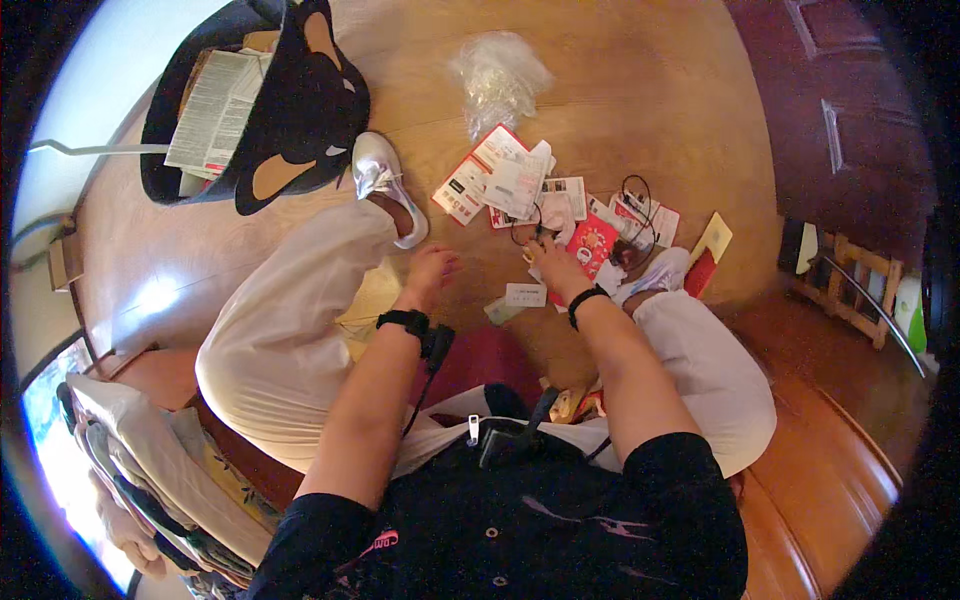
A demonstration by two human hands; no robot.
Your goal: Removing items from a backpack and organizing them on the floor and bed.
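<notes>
My left hand (433,271) hovers over the floor between my shoes, slightly blurred, its fingers loosely spread with nothing in them. My right hand (556,268) reaches down into a pile of papers, beside a red printed envelope (590,244). Its fingertips are at a small yellowish item; whether they grip it is unclear. Just beyond lies a crumpled pale pink piece (557,213). A thin black cable (651,225) loops over the papers. Closer to me, a white card (526,295) overlaps a pale greenish slip (501,310). Printed leaflets (480,184) are heaped farther out.
Crumpled clear plastic (504,79) lies past the leaflets. At upper left a black felt basket (300,97) holds folded newspapers (214,109). A yellow and red packet (707,255) rests by my right shoe (660,271). My left shoe (386,180) stands near the basket.
</notes>
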